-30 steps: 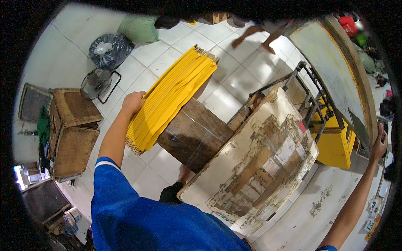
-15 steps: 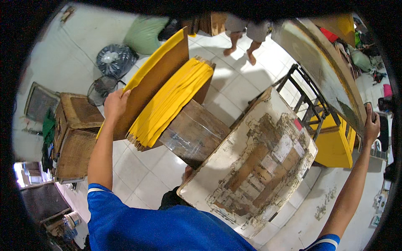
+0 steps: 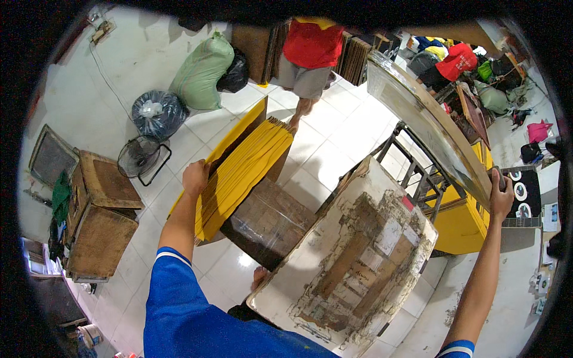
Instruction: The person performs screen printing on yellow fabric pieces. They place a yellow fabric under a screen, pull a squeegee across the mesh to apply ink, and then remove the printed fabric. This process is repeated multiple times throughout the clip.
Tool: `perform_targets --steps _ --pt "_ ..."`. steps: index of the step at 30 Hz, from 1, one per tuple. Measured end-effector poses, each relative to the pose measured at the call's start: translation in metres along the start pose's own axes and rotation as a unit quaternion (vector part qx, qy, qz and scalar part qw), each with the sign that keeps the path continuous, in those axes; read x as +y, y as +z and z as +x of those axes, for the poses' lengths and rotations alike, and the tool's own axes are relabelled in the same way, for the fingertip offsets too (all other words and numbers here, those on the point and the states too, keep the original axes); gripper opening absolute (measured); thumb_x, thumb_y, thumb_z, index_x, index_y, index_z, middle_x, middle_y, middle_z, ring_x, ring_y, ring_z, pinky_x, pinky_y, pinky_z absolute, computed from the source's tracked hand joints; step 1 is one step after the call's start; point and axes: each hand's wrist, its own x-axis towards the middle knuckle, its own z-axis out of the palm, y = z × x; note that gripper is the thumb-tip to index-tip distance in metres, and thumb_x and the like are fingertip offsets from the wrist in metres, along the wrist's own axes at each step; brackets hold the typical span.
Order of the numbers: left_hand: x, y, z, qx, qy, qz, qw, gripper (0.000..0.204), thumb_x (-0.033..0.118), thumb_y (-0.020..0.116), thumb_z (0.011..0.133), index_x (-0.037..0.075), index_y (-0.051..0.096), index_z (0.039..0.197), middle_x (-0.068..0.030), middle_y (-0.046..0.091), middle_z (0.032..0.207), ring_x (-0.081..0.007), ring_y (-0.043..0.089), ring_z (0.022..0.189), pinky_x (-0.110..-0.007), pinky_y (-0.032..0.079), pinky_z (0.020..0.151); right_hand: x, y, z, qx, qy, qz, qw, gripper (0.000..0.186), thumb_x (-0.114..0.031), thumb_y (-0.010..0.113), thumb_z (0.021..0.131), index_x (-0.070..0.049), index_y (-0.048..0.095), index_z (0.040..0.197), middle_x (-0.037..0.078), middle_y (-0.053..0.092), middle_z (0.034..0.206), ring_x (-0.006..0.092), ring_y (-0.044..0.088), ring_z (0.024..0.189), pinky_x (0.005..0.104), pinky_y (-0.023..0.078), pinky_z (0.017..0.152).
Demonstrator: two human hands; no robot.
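Observation:
My left hand [image 3: 196, 178] is closed on the edge of a board with a yellow face [image 3: 239, 128], which leans against a thick stack of yellow sheets [image 3: 243, 179]. That stack rests on a brown box wrapped in clear tape [image 3: 271, 218]. Out to the right, my right hand [image 3: 501, 194] grips the end of a raised framed screen [image 3: 427, 110], tilted up over a black metal frame [image 3: 412, 155]. Between my arms lies a worn white tabletop [image 3: 304, 262] with peeling brown patches and paper scraps.
More yellow boards [image 3: 462, 230] stand under the screen. Ahead, a person in a red shirt [image 3: 311, 45] stands by upright brown boards; another red-shirted person [image 3: 456, 62] is farther right. At left are a wooden cabinet [image 3: 104, 238], a fan [image 3: 140, 161], a black bag [image 3: 160, 113] and a green sack [image 3: 206, 71].
My left hand has brought the yellow-faced board right, against the stack. The screen's gripped end has shifted left and down with my right hand. The person ahead has come farther into view.

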Motion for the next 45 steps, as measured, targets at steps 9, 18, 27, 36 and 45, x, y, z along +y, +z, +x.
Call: perform_targets --steps 9,18,27,36,45 --pt "-0.045 0.073 0.039 -0.128 -0.033 -0.024 0.991 0.035 0.035 0.063 0.099 0.003 0.074 0.096 -0.0237 0.072 0.086 -0.0406 0.071 0.084 -0.052 0.056 0.072 0.004 0.006 0.0 0.008 -0.002 0.035 0.999 0.066 -0.067 0.069 0.09 -0.003 0.072 0.108 0.008 0.072 0.098 0.0199 0.066 0.09 0.0324 0.051 0.085" --pt "-0.042 0.048 -0.028 0.108 0.037 -0.259 0.959 0.043 0.034 0.069 0.098 -0.002 0.068 0.121 -0.0233 0.07 0.111 -0.0356 0.066 0.107 -0.047 0.05 0.097 -0.001 0.002 -0.012 -0.003 -0.004 0.037 0.999 0.067 -0.069 0.066 0.091 -0.005 0.069 0.11 0.01 0.072 0.099 0.0229 0.069 0.093 0.037 0.053 0.081" --pt "0.03 0.013 -0.267 0.112 0.079 -0.226 0.964 0.042 0.013 0.074 0.084 0.003 0.066 0.124 -0.0177 0.066 0.127 -0.0407 0.056 0.124 -0.052 0.041 0.109 -0.012 -0.002 -0.027 0.004 -0.017 0.033 0.999 0.071 -0.073 0.064 0.09 -0.004 0.068 0.106 0.011 0.071 0.095 0.0269 0.068 0.087 0.04 0.052 0.078" --pt "0.095 -0.035 -0.37 -0.117 0.163 -0.373 0.906 0.041 0.02 0.071 0.094 0.005 0.064 0.132 -0.0172 0.066 0.128 -0.0338 0.063 0.119 -0.041 0.049 0.103 -0.02 -0.005 -0.052 0.02 -0.016 0.011 1.0 0.072 -0.078 0.063 0.086 -0.008 0.072 0.103 0.013 0.072 0.093 0.0313 0.07 0.087 0.0437 0.054 0.077" --pt "0.113 -0.162 -0.302 0.036 0.188 -0.385 0.903 0.033 0.015 0.074 0.091 0.003 0.069 0.121 -0.0138 0.072 0.107 -0.0282 0.071 0.098 -0.036 0.054 0.089 -0.018 -0.002 -0.068 0.018 -0.01 -0.008 1.0 0.076 -0.081 0.061 0.084 -0.009 0.072 0.107 0.015 0.073 0.098 0.0334 0.072 0.093 0.0438 0.054 0.079"
